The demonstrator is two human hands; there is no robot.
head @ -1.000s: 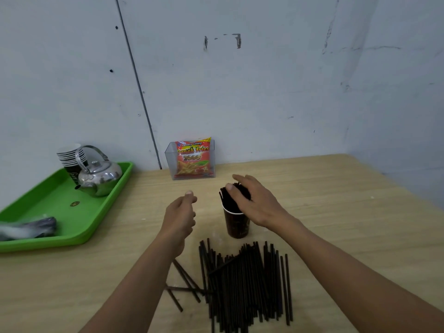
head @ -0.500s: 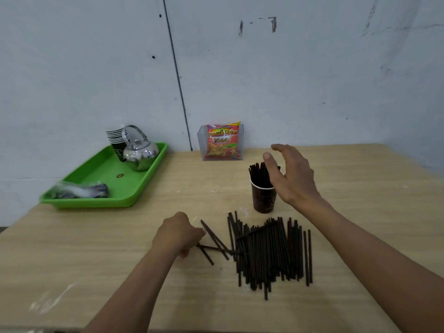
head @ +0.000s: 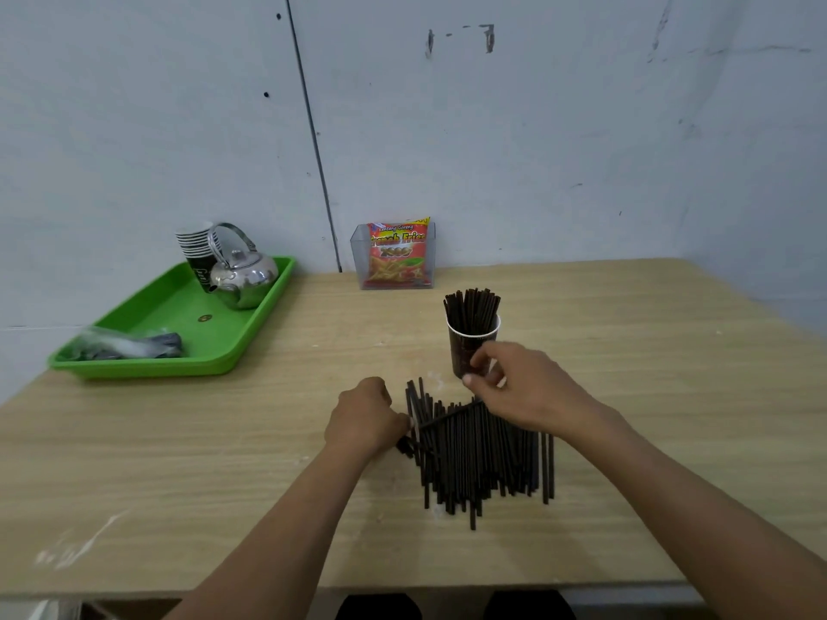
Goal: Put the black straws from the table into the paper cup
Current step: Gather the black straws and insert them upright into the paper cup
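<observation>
Our left hand, clenched on a few of the thin black plastic straws, has drawn the strays against the pile on the pale wooden table, while our right hand has dropped from the partly filled dark paper cup to the pile's far end with fingers curled, its catch unclear, so we judge another load is next.

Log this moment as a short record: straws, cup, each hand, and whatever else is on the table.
straws: black plastic straws piled on the pale wooden table
cup: dark brown paper cup, upright behind the pile, more straws standing in it
left hand: curled at the pile's left edge, gripping a few straws
right hand: over the pile's far end, near the cup's base; grip unclear
aside: green plastic tray with a steel kettle
</observation>
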